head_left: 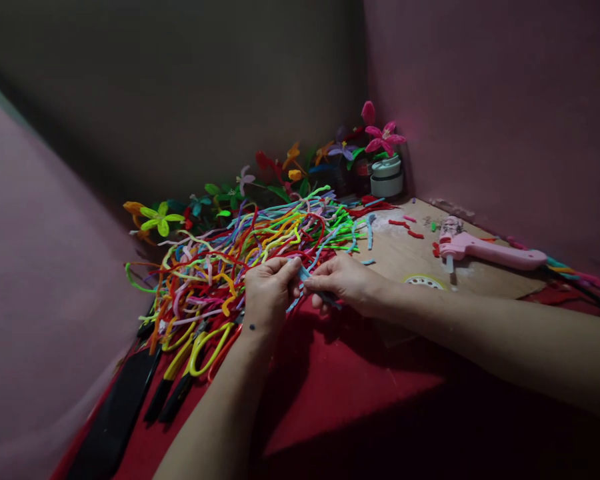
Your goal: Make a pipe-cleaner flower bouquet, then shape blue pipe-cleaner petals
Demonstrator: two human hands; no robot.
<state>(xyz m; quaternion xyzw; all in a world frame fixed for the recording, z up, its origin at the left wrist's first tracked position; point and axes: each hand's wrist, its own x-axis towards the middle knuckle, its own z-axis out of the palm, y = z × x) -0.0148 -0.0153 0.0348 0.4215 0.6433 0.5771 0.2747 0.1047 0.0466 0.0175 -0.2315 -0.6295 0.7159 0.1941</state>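
My left hand (270,287) and my right hand (347,285) meet in front of a big heap of pipe cleaners (260,233) in many colours. Between their fingertips is a light blue pipe cleaner (305,274), pinched from both sides. Its bluish-grey lower part pokes out below the right fingers in shadow. How it is bent is mostly hidden by the fingers. Left of my left wrist lie yellow-handled scissors (210,350) and a tool with yellow and black handles (177,377).
A pink glue gun (490,250) rests on a brown board (395,257) at right, among short pipe cleaner scraps (405,227). Finished fuzzy flowers (163,219) line the back wall, near a grey-white round container (387,177). A long black object (115,407) lies along the left edge.
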